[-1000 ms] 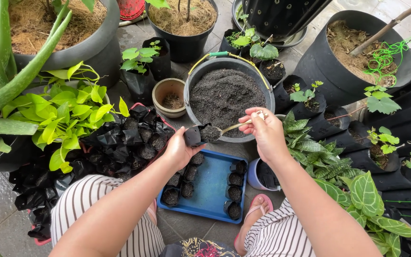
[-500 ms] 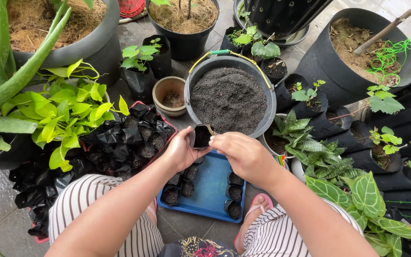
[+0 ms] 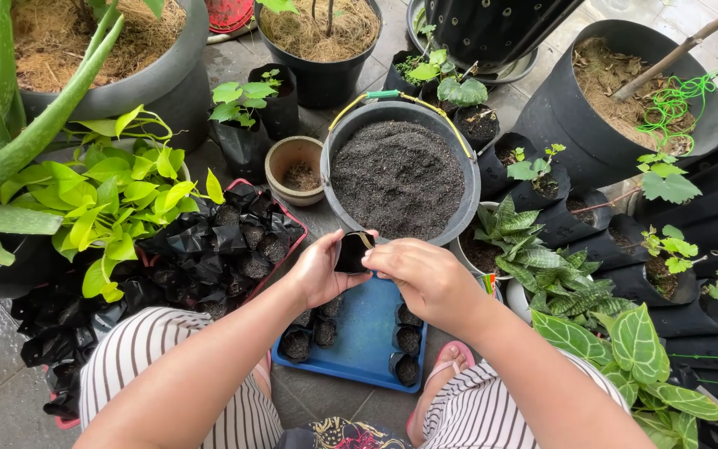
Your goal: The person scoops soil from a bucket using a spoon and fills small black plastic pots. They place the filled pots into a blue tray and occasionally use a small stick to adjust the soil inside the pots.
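Centre frame, the left hand [image 3: 319, 270] grips a small black grow bag [image 3: 352, 252] while the right hand [image 3: 425, 274] pinches a spoon [image 3: 366, 240] into it, above the blue tray [image 3: 367, 328].

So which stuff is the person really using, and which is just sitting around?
In use: small black bag in left hand; spoon in right hand; bucket of soil; blue tray.
Just sitting: brown pot; leafy plants; big pots.
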